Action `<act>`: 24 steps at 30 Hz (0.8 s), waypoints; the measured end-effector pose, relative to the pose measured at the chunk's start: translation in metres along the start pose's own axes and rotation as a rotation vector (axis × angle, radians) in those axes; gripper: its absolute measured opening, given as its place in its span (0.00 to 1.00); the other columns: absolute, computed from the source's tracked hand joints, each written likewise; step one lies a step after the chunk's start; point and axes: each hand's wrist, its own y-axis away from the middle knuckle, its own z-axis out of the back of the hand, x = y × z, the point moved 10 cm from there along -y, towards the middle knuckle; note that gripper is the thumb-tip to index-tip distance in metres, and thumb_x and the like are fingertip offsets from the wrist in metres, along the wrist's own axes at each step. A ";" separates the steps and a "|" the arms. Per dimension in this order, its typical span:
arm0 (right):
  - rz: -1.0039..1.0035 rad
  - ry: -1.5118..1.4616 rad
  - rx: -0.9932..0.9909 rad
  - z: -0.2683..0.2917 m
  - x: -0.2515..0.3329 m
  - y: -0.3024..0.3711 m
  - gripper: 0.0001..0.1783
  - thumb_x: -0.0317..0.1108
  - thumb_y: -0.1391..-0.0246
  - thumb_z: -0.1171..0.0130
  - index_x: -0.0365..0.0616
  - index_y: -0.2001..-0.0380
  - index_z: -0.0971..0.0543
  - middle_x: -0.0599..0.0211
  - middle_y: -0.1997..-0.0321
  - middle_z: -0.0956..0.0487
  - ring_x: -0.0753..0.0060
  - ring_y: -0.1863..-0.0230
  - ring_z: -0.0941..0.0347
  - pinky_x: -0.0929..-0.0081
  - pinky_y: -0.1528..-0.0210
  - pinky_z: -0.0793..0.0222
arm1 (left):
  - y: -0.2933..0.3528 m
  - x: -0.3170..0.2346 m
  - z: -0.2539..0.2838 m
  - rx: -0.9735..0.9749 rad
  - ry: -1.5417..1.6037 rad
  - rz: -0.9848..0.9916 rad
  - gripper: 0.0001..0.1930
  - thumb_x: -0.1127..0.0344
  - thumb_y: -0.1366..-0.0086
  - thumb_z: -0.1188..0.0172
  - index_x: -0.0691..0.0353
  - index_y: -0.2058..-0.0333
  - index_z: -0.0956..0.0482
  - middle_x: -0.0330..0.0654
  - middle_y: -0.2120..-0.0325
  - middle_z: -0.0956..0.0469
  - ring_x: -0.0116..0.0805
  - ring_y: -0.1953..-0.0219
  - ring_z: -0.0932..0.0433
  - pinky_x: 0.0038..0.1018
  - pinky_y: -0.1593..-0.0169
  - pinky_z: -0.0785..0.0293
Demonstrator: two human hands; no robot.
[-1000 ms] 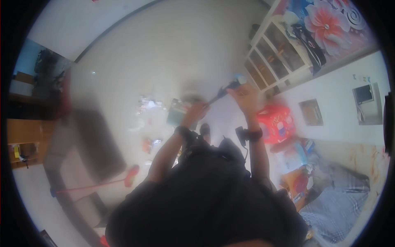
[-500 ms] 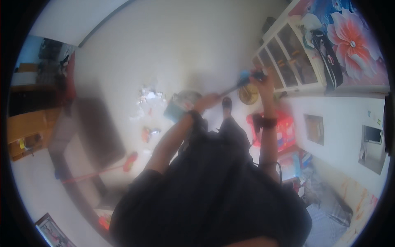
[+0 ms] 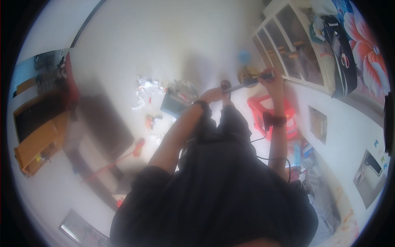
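While the person is standing over a pale floor [image 3: 135, 45], both hands are gripping one long slim handle [image 3: 242, 85], apparently a broom or mop stick. The left hand [image 3: 214, 95] is closing around its lower part, just above a dark wristband; the right hand [image 3: 271, 79] is wrapping around its upper end, near the glass-fronted white cabinet [image 3: 294, 49]. The handle is running slantwise between the two fists, and its working end is lying hidden or blurred, so what it is touching cannot be told. Scraps of white litter [image 3: 144, 88] are lying scattered on the floor beside a teal dustpan-like bin [image 3: 177, 103], near the left hand. A red plastic stool [image 3: 273, 115] is standing below the right wrist, and a second, red-handled tool [image 3: 119, 158] is lying well apart to the left. By judgement, a sweeping stroke is being carried out, and the next move is calling for steering the hidden head toward the litter while both grips are staying firm.
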 end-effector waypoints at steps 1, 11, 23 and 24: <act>-0.037 0.076 0.020 -0.001 -0.001 -0.001 0.24 0.16 0.63 0.35 0.41 0.59 0.28 0.65 0.64 0.23 0.76 0.63 0.23 0.82 0.66 0.24 | 0.000 0.005 0.000 -0.027 0.029 0.056 0.26 0.47 0.45 0.43 0.68 0.63 0.22 0.58 0.65 0.22 0.56 0.61 0.24 0.42 0.56 0.29; -0.025 0.236 0.156 -0.004 0.038 -0.008 0.17 0.26 0.66 0.29 0.40 0.68 0.22 0.68 0.70 0.22 0.78 0.69 0.25 0.81 0.69 0.29 | 0.018 0.007 0.013 -0.085 0.285 0.268 0.20 0.58 0.49 0.43 0.73 0.66 0.23 0.53 0.80 0.23 0.44 0.79 0.21 0.32 0.78 0.26; 0.102 0.348 0.258 -0.027 0.039 -0.012 0.15 0.29 0.66 0.27 0.41 0.72 0.20 0.70 0.73 0.21 0.79 0.72 0.27 0.80 0.69 0.32 | 0.003 0.067 0.004 -0.240 0.067 0.244 0.21 0.56 0.52 0.43 0.72 0.68 0.22 0.58 0.71 0.21 0.54 0.64 0.22 0.41 0.58 0.28; 0.109 0.349 0.266 -0.029 0.040 -0.014 0.15 0.29 0.66 0.27 0.41 0.72 0.20 0.70 0.73 0.21 0.79 0.72 0.27 0.80 0.69 0.32 | 0.002 0.068 0.006 -0.250 0.072 0.247 0.21 0.56 0.52 0.43 0.72 0.68 0.22 0.58 0.71 0.21 0.54 0.64 0.22 0.41 0.58 0.28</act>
